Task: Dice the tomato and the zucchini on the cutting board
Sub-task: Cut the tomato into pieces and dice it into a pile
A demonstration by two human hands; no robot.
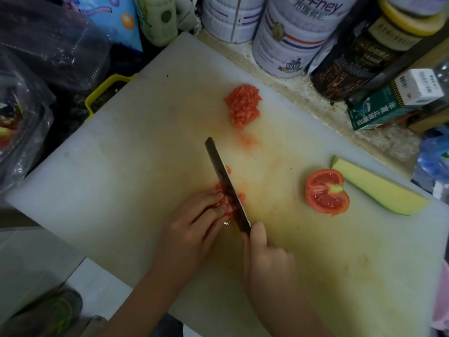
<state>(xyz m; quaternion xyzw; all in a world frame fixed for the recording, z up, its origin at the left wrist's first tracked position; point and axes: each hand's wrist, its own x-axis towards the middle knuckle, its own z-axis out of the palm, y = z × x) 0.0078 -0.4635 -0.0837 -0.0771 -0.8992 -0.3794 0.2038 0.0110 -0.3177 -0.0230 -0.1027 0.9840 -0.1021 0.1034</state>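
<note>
**Dicing the first tomato half: keep the fingertips behind the blade**

The right hand [267, 261] is closed round the handle of the kitchen knife [222, 176], forefinger stretched up toward the heel of the blade. The blade lies across a small cluster of tomato pieces [241, 197] near the middle of the white cutting board [116, 154]. The left hand [194, 224] bears down on those pieces with curled fingers, the fingertips [218, 196] touching the flat of the blade.

Farther up the board sits a neat pile of diced tomato [243, 105], so part of the tomato looks done. A tomato half [326, 192] waits cut face up to the right, and the zucchini wedge [379, 188] lies just beyond it, seemingly touching it, at the board's right edge. Neither is cut further. The board rests on a speckled worktop [301, 93] crowded with tins [291, 40] along the back.

To cut well here, I would keep the left fingertips tucked under so the knuckles, not the nails, guide the blade, and step the hand back a little after each stroke. The pieces are wet and few, and likely to slip, so short, straight downward cuts should serve better than long draws. The juice on the board could let the cluster slide. Once cut, the dice can be swept up to join the pile.
</note>
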